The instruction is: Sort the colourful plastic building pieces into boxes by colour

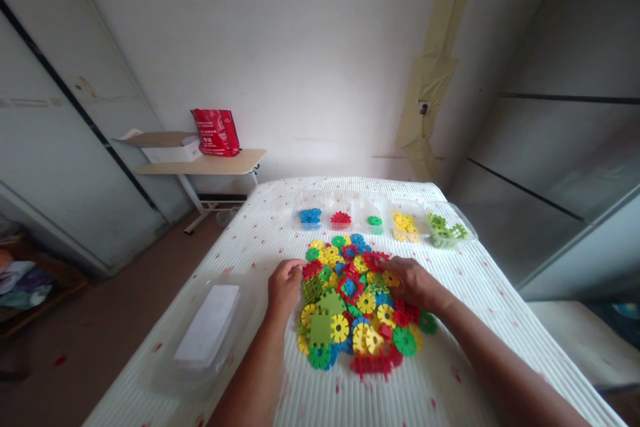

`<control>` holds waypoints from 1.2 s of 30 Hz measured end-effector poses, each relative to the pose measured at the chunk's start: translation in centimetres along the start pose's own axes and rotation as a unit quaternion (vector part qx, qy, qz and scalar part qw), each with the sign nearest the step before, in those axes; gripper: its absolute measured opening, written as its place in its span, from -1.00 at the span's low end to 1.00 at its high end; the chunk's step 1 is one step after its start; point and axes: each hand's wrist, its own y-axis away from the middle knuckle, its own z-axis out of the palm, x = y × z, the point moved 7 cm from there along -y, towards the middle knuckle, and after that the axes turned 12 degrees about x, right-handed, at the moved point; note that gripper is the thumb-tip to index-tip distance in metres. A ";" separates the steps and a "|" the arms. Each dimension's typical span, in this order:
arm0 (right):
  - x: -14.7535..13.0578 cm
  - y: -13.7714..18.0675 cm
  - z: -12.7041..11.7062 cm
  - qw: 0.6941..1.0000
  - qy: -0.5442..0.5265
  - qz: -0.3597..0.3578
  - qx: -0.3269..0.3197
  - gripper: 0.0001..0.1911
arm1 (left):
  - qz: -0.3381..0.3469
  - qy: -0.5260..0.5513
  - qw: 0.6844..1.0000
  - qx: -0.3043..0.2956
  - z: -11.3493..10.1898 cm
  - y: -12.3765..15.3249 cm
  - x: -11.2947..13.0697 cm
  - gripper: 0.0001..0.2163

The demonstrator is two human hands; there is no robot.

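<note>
A heap of plastic interlocking pieces (350,287) in red, yellow, green and blue lies before me, many of them notched flower-shaped discs, others square. At its left edge is my left hand (286,287), fingers curled together beside a red piece (313,269); whether it grips anything is hidden. On the opposite side my right hand (413,280) reaches in with bent fingers, close to a yellow disc (391,278) and a red piece (376,259). What its fingertips hold, if anything, I cannot make out.
Behind the heap stands a row of clear containers with blue (310,215), red (341,219), green (375,221), yellow (405,221) and light green pieces (447,229). A clear plastic box (227,333) with a white slip is at left. Beyond, a side table (220,163) bears a red bag (216,132).
</note>
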 end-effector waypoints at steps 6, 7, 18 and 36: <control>1.3 0.2 -1.2 0.979 -0.183 0.058 0.073 -0.57 | 0.003 -0.004 1.000 0.003 -0.2 0.0 0.5 -0.78; 2.0 0.2 -1.5 0.966 -0.227 0.086 0.093 -0.56 | 0.003 -0.004 1.000 0.004 -0.2 0.0 0.6 -0.77; 5.7 0.9 -2.3 0.800 -0.513 0.270 0.154 -0.51 | -0.006 -0.006 1.000 0.000 -0.1 -0.1 0.2 -0.77; 4.1 -1.7 -0.6 0.860 -0.452 0.229 0.069 -0.42 | -0.009 0.011 1.000 -0.004 -0.1 0.0 0.3 -0.78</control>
